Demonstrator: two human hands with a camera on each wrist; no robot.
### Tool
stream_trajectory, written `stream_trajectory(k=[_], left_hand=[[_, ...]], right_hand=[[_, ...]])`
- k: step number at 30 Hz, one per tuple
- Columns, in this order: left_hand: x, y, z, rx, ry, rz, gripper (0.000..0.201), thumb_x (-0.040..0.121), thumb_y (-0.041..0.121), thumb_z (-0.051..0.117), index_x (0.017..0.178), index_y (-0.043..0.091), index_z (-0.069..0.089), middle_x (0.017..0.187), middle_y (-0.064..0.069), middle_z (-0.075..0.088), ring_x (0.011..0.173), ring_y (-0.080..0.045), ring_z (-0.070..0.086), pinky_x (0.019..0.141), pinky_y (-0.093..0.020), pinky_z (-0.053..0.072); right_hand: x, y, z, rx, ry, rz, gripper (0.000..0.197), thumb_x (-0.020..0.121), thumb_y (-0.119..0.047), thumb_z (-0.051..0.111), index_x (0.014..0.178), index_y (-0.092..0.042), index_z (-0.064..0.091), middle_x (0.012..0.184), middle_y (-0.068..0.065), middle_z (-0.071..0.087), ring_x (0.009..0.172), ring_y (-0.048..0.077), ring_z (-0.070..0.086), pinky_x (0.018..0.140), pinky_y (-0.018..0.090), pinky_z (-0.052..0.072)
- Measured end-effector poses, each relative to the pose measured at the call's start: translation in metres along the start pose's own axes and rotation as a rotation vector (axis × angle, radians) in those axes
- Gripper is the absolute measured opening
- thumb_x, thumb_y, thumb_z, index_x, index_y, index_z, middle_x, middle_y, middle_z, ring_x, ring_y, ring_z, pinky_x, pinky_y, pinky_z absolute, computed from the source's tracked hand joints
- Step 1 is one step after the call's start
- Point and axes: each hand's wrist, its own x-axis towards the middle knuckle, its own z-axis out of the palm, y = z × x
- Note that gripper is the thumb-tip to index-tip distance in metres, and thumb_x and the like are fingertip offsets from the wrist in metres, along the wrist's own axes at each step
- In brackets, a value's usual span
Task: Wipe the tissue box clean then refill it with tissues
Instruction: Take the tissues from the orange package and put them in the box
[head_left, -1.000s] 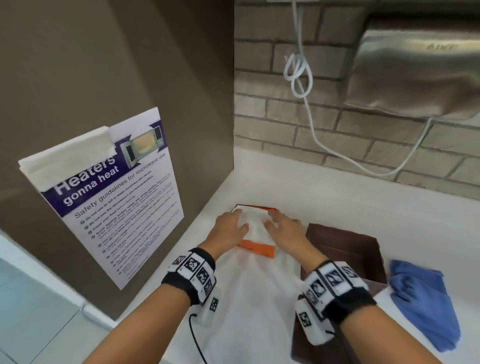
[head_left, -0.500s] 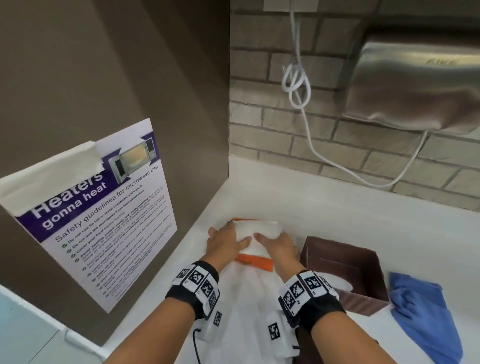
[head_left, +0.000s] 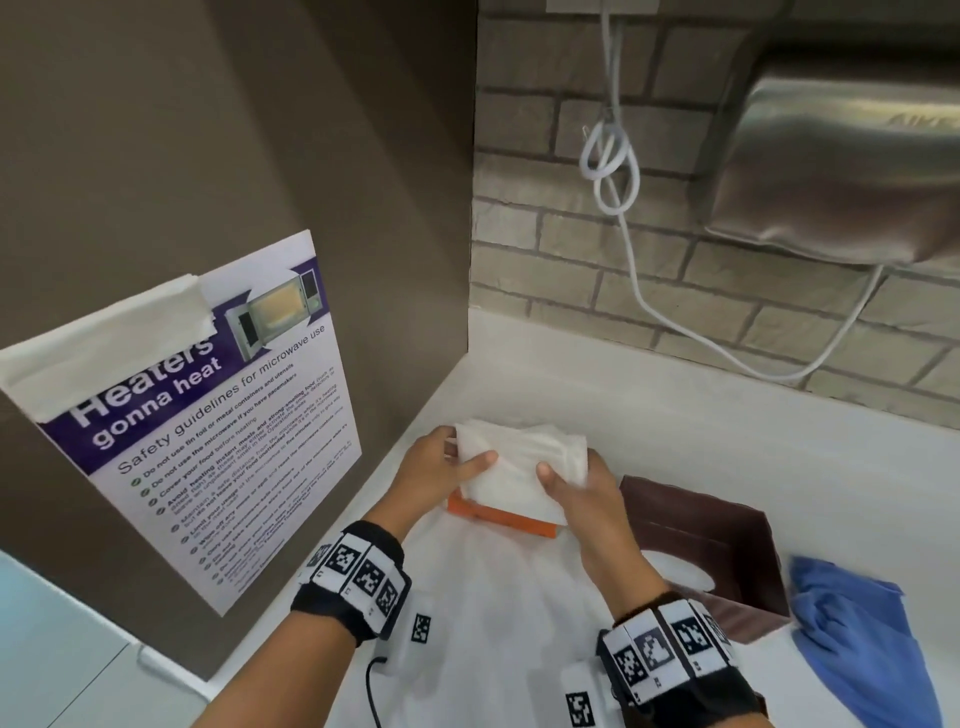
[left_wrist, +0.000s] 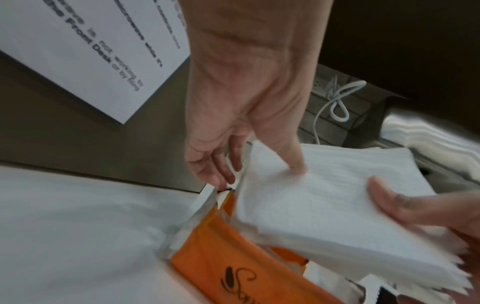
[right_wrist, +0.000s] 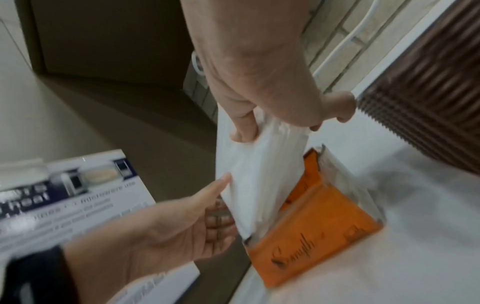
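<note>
A white stack of tissues is lifted partly out of an orange packet that lies on the white counter. My left hand grips the stack's left end, thumb on top. My right hand grips its right end the same way. In the left wrist view the left thumb presses the tissue stack above the orange packet. The right wrist view shows the tissue stack rising from the open packet. The brown tissue box lies on its side just right of my right forearm.
A crumpled blue cloth lies to the right of the box. A microwave safety poster hangs on the brown side wall at left. On the brick wall behind are a steel hand dryer and a looped white cable.
Both hands went from resting on the packet to gripping the tissue stack at its ends, and they have raised it out of the orange packet.
</note>
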Motion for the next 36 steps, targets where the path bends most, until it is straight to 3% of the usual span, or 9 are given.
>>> stream_trajectory(k=[4, 7, 12, 14, 17, 20, 23, 28, 36], left_hand=[[-0.018, 0.027, -0.005, -0.269, -0.14, 0.073, 0.066, 0.076, 0.054, 0.074, 0.131, 0.029, 0.049, 0.121, 0.015, 0.065, 0.112, -0.006, 0.062, 0.093, -0.023, 0.049], [-0.029, 0.061, 0.011, -0.367, -0.151, 0.116, 0.06, 0.083, 0.05, 0.068, 0.135, 0.028, 0.048, 0.125, 0.011, 0.065, 0.117, -0.008, 0.061, 0.1, -0.03, 0.048], [-0.037, 0.119, 0.066, -0.296, -0.108, 0.124, 0.058, 0.096, 0.022, 0.058, 0.141, 0.018, 0.022, 0.112, 0.005, 0.054, 0.091, -0.008, 0.057, 0.064, -0.006, 0.044], [-0.041, 0.124, 0.095, -0.23, -0.148, 0.145, 0.051, 0.095, 0.015, 0.058, 0.129, 0.019, 0.019, 0.103, 0.0, 0.054, 0.08, -0.005, 0.057, 0.063, -0.007, 0.046], [-0.052, 0.122, 0.132, -0.041, -0.22, 0.166, 0.041, 0.094, 0.01, 0.055, 0.113, 0.019, 0.019, 0.091, -0.004, 0.051, 0.08, -0.02, 0.057, 0.074, -0.026, 0.05], [-0.063, 0.118, 0.158, 0.167, -0.26, 0.151, 0.029, 0.095, -0.001, 0.043, 0.117, 0.009, 0.026, 0.08, -0.003, 0.047, 0.069, -0.021, 0.054, 0.051, -0.017, 0.037], [-0.065, 0.111, 0.177, 0.39, -0.269, 0.149, 0.041, 0.095, -0.003, 0.035, 0.135, -0.003, 0.027, 0.108, -0.02, 0.06, 0.09, -0.031, 0.062, 0.067, -0.028, 0.041], [-0.06, 0.112, 0.2, 0.451, -0.308, 0.031, 0.041, 0.096, -0.001, 0.032, 0.137, 0.004, 0.033, 0.135, -0.021, 0.047, 0.12, -0.031, 0.052, 0.099, -0.037, 0.047], [-0.061, 0.107, 0.211, 0.618, -0.313, -0.043, 0.049, 0.098, 0.006, 0.046, 0.142, -0.003, 0.028, 0.144, -0.025, 0.036, 0.13, -0.034, 0.043, 0.108, -0.038, 0.039]], right_hand=[[-0.019, -0.029, -0.018, 0.133, -0.136, -0.085, 0.043, 0.083, -0.028, 0.07, 0.123, -0.019, 0.057, 0.119, 0.005, 0.068, 0.109, 0.021, 0.065, 0.095, 0.042, 0.051], [-0.025, -0.054, -0.037, 0.09, -0.027, -0.123, 0.048, 0.082, -0.037, 0.067, 0.124, -0.018, 0.051, 0.116, 0.001, 0.067, 0.104, 0.018, 0.066, 0.09, 0.037, 0.053], [-0.032, -0.08, -0.101, -0.158, 0.272, -0.166, 0.048, 0.093, -0.022, 0.056, 0.129, -0.021, 0.025, 0.095, -0.003, 0.057, 0.085, 0.014, 0.06, 0.079, 0.03, 0.05], [-0.035, -0.077, -0.13, -0.277, 0.31, -0.094, 0.044, 0.094, -0.018, 0.051, 0.128, -0.014, 0.023, 0.102, 0.005, 0.054, 0.088, 0.021, 0.057, 0.079, 0.033, 0.047], [-0.039, -0.065, -0.159, -0.481, 0.282, 0.093, 0.045, 0.097, -0.016, 0.046, 0.131, -0.002, 0.02, 0.11, 0.011, 0.045, 0.101, 0.029, 0.052, 0.08, 0.032, 0.04], [-0.035, -0.043, -0.165, -0.663, 0.246, 0.193, 0.042, 0.097, -0.012, 0.043, 0.128, 0.007, 0.023, 0.122, 0.025, 0.05, 0.112, 0.039, 0.053, 0.083, 0.037, 0.041], [-0.025, -0.023, -0.161, -0.813, 0.218, 0.22, 0.037, 0.097, -0.01, 0.042, 0.125, 0.009, 0.026, 0.123, 0.03, 0.052, 0.111, 0.04, 0.054, 0.087, 0.04, 0.044], [-0.012, -0.008, -0.149, -1.052, 0.198, 0.26, 0.034, 0.096, -0.001, 0.034, 0.128, 0.009, 0.028, 0.124, 0.025, 0.055, 0.111, 0.035, 0.057, 0.087, 0.036, 0.044], [-0.014, 0.005, -0.137, -1.394, 0.161, 0.213, 0.049, 0.093, -0.005, 0.044, 0.135, 0.003, 0.02, 0.126, 0.016, 0.055, 0.11, 0.024, 0.06, 0.084, 0.026, 0.048]])
